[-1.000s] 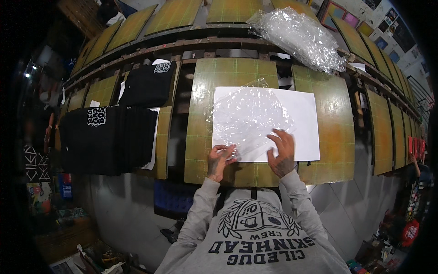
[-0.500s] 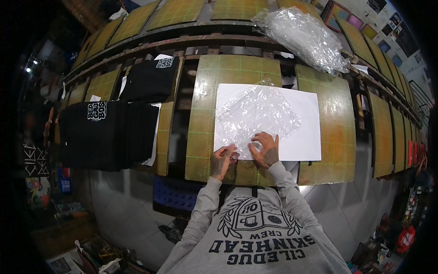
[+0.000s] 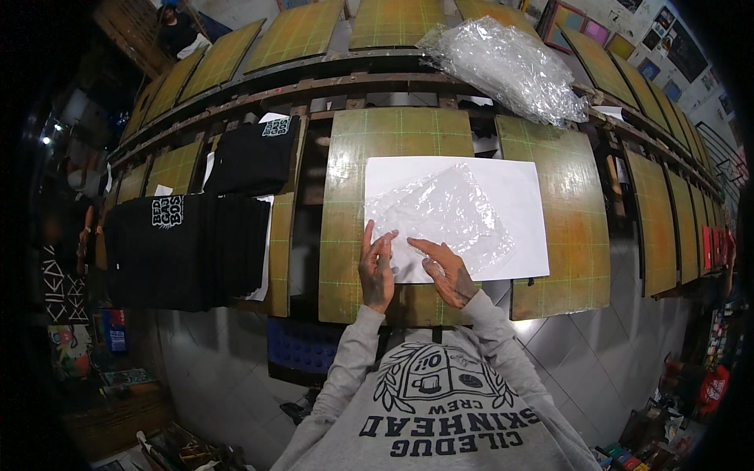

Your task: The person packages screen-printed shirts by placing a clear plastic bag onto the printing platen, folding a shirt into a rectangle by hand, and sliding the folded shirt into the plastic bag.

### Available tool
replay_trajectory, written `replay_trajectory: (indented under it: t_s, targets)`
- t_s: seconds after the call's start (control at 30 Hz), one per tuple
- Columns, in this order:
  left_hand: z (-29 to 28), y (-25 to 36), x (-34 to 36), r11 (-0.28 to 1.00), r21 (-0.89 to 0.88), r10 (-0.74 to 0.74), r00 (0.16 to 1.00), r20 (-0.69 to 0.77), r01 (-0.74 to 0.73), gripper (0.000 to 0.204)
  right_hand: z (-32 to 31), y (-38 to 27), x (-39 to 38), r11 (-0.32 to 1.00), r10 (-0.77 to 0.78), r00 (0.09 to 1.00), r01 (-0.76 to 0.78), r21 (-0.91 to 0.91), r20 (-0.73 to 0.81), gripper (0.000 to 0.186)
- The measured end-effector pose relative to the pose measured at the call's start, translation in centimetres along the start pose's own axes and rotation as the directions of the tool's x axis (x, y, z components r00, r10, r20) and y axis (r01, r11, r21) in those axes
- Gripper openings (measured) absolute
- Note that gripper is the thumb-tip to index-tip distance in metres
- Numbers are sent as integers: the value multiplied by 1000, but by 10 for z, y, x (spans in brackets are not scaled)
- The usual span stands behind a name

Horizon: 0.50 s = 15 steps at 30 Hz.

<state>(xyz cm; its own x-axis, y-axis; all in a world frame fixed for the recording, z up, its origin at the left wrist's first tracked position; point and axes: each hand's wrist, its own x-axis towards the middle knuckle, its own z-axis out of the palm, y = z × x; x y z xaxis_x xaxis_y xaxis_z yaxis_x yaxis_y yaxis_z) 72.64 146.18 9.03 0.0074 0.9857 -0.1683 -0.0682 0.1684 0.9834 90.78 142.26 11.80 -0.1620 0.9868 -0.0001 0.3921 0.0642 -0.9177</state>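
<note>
A clear plastic bag [image 3: 463, 212] lies crinkled and slanted on a white sheet [image 3: 530, 212], which rests across two yellow-green boards. At the bag's near left edge is my left hand [image 3: 377, 271], one finger stretched away from me and the others by the plastic. My right hand [image 3: 446, 271] reaches over the bag's near part, fingers spread and pointing left. Fingertips of both hands seem to touch the film. Nothing shows gripped in either hand.
Folded black garments [image 3: 188, 251] with white print are stacked on the left, with another black pile [image 3: 250, 157] behind. A heap of clear plastic bags [image 3: 510, 71] sits on the far rail. A blue crate [image 3: 302, 345] stands below the boards. Another person [image 3: 181, 35] is at far left.
My left fingers have straightened from a pinch at the bag's near edge. My right hand has shifted left and flattened out. The bag has turned slightly on the sheet.
</note>
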Motion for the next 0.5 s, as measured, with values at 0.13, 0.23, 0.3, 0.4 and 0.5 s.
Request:
replay_trajectory:
  t_s: [0.13,0.23,0.3,0.4,0.5]
  targets:
    - [2,-12,9,995,93,53,988,-142,-40,31,-11,-20,-1,999,-4,997,1,47,77,48]
    - [-4,-2,11,926,-265,-286,958,-29,268,31,-18,-35,-2,987,-22,989,45,-157,143,52]
    - [-15,-18,12,909,-345,-245,969,12,234,35,-20,-47,-4,954,-58,976,116,-275,210,55]
    - [-31,-14,7,887,-461,-166,926,-340,-10,36,-35,-41,-13,991,-126,991,128,-46,42,56]
    - [-73,-9,-14,870,-418,-35,810,-585,-263,34,-72,22,0,986,15,920,-77,-145,-392,50]
